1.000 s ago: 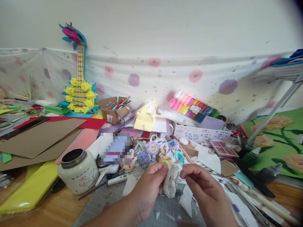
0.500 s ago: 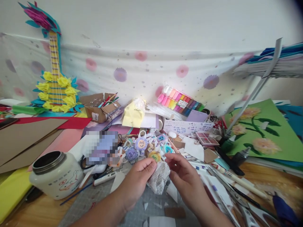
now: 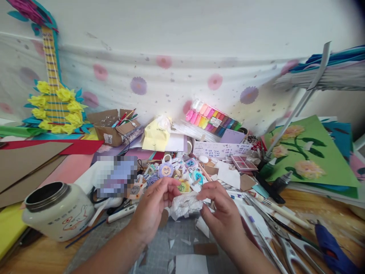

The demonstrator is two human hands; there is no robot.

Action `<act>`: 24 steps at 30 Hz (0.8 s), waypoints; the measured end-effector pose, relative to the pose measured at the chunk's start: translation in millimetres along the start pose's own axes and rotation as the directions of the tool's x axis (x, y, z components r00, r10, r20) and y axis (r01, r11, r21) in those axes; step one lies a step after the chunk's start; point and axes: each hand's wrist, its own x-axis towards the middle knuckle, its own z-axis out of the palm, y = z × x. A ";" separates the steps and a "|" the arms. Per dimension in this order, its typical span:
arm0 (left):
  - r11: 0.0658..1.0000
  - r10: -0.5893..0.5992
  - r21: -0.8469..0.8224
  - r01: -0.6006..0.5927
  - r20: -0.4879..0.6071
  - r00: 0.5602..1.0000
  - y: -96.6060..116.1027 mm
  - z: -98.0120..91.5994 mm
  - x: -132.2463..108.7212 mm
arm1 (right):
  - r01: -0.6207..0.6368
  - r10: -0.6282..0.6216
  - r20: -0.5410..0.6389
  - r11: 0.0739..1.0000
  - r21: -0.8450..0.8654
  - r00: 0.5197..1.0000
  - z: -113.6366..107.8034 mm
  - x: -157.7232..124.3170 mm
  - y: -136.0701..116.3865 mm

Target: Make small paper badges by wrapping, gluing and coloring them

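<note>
Crumpled white lace scrap (image 3: 185, 205) pinched between left hand (image 3: 152, 207) and right hand (image 3: 221, 211), held above grey cutting mat (image 3: 182, 239) on desk (image 3: 51, 255), sticker pile (image 3: 173, 175) just behind, white jar (image 3: 57, 211) left.

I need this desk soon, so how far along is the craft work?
Done: decorated charms lie in a pile. In hand: left hand and right hand pinch a crumpled white piece over the mat. Left: it looks plain beside the charms; scraps litter the mat, and the glue gun lies untouched.
</note>
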 end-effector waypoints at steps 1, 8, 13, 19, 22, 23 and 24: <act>1.000 0.023 -0.005 -0.023 0.031 0.999 1.8 -0.5 -0.4 | 0.012 -0.014 -0.037 0.999 -0.043 0.999 0.0 0.0 0.0; 0.996 0.008 -0.093 0.009 0.184 0.983 1.4 8.4 -9.8 | -0.001 -0.018 -0.138 0.990 -0.140 0.990 0.1 -2.3 -1.0; 0.983 0.020 -0.183 0.014 0.183 0.983 -3.7 13.3 -12.0 | 0.014 -0.037 -0.156 0.989 -0.148 0.987 1.4 -1.8 -3.8; 0.986 0.025 -0.168 0.002 0.158 0.987 -5.1 10.7 -11.5 | 0.059 -0.077 -0.120 0.987 -0.147 0.990 2.8 -1.9 -7.0; 0.985 0.023 -0.172 0.007 0.171 0.985 -4.6 11.4 -11.1 | 0.085 -0.103 -0.106 0.983 -0.162 0.989 4.1 -3.2 -9.2; 0.984 0.022 -0.177 0.009 0.171 0.985 -4.3 11.8 -11.0 | 0.093 -0.110 -0.102 0.982 -0.166 0.989 4.3 -3.7 -9.8; 0.983 0.017 -0.182 0.014 0.168 0.986 -4.0 12.1 -10.9 | 0.099 -0.116 -0.091 0.981 -0.166 0.989 4.2 -4.1 -10.3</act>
